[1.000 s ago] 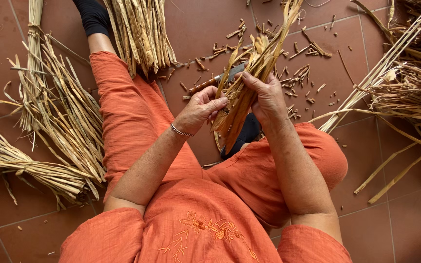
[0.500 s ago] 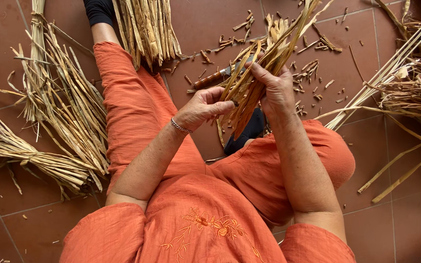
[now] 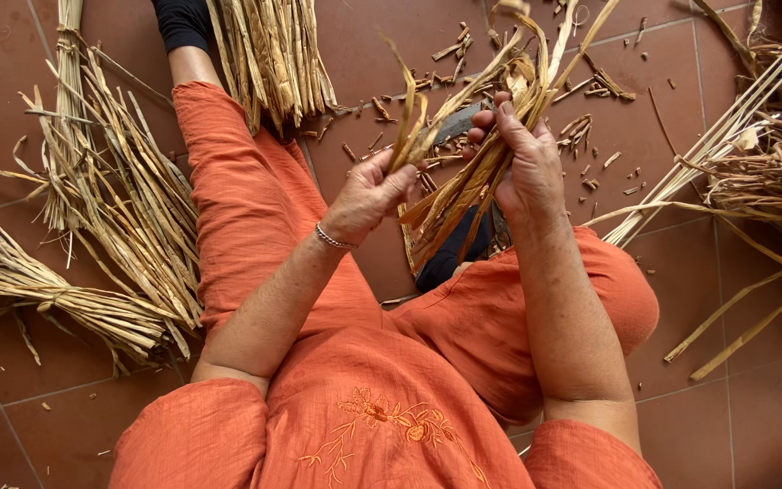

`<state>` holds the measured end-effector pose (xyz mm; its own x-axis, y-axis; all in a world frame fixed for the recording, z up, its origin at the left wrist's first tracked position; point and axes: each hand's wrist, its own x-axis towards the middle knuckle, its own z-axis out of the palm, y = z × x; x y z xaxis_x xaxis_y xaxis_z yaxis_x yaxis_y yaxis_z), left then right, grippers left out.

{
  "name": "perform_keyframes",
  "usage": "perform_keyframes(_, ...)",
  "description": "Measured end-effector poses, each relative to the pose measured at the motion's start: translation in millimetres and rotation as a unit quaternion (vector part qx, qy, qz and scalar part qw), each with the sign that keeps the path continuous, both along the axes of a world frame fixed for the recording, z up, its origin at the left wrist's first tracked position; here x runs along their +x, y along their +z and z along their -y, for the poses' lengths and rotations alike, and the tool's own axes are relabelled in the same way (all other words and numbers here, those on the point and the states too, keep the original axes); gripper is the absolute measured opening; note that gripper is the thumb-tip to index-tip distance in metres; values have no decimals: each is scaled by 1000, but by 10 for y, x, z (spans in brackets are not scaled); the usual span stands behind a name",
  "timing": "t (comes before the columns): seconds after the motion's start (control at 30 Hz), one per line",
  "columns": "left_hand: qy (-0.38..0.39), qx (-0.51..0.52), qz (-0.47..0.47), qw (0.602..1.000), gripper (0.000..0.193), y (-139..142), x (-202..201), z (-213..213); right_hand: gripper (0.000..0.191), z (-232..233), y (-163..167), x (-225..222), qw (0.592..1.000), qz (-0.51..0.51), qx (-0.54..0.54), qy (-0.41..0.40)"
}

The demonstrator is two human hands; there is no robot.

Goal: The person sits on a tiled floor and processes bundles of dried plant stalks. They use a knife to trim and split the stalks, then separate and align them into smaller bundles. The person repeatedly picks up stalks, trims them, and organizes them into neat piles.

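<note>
**Dried leaves split apart between two hands**

Since half a second ago, the left hand [image 3: 375, 192] has drawn a few strips away to the left, so a gap now opens between them and the main bunch of dried leaves [image 3: 463, 186]. The right hand [image 3: 525, 165] has its fingers clamped on that bunch, held above the lap; the left fingers are pinched together on the separated strips. A dark blade [image 3: 460, 122] shows behind the bunch. On the tiled floor [image 3: 681, 299] lie three tied bundles [image 3: 92, 213] at left, one loose sheaf [image 3: 273, 54] above the knee, and a tangled heap [image 3: 762, 172] at right.
</note>
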<state>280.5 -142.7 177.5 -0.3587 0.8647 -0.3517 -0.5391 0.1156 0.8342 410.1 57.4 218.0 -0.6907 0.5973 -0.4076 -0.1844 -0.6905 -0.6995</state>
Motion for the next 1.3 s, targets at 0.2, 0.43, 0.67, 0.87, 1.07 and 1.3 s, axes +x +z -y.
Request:
perform_keyframes(0.2, -71, -22, -71, 995, 46, 8, 179, -38, 24, 41, 138, -57, 1000, -18, -12, 13)
perform_keyframes(0.43, -74, 16, 45, 996, 39, 100, -32, -25, 25, -54, 333, -120, 998, -40, 2, 57)
perform_keyframes(0.67, -59, 64, 76, 993, 31, 437, -163, 93, 26, -76, 569, -191, 987, -98, 66, 105)
perform_keyframes(0.87, -104, -75, -79, 989, 26, 772, -272, 39, 30, -22, 685, -267, 984, -141, 47, 101)
perform_keyframes(1.07, -137, -42, -98, 985, 25, 866, -468, 4, 30, -87, 585, -183, 990, -79, 71, 97)
perform_keyframes(1.3, -109, -52, -88, 989, 42, 641, -377, 39, 26, -62, 389, -252, 997, -49, 28, 59)
